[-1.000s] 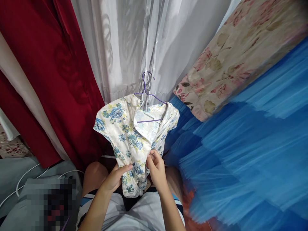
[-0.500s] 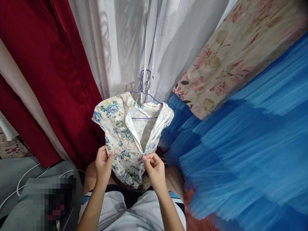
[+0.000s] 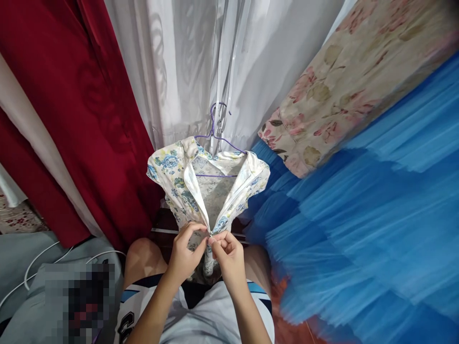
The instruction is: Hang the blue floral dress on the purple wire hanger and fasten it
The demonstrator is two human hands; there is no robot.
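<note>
A floral dress [image 3: 181, 184], white with blue roses and green leaves, hangs from a purple hanger [image 3: 213, 131] in front of me. Its front gapes in a V down to a zipper pull [image 3: 211, 233], which my right hand [image 3: 228, 251] pinches between thumb and forefinger. Beside it, my left hand [image 3: 186, 251] grips the dress's fabric at the left edge of the zip, thumb and forefinger close to the pull. The fingers hide part of the zip, and the lower dress drops bunched between my knees.
Behind the hanger hang white sheer curtains [image 3: 179, 71]. Red drapes [image 3: 100, 119] flank them on the left. To the right are a pink-flowered cloth [image 3: 315, 102] and layered blue tulle [image 3: 358, 215]. A white cable [image 3: 30, 267] crosses a grey surface at lower left.
My left hand has moved right from the dress's side to the zip. The dress's shoulders have shifted slightly right and its opening looks wider. My right hand stays at the pull.
</note>
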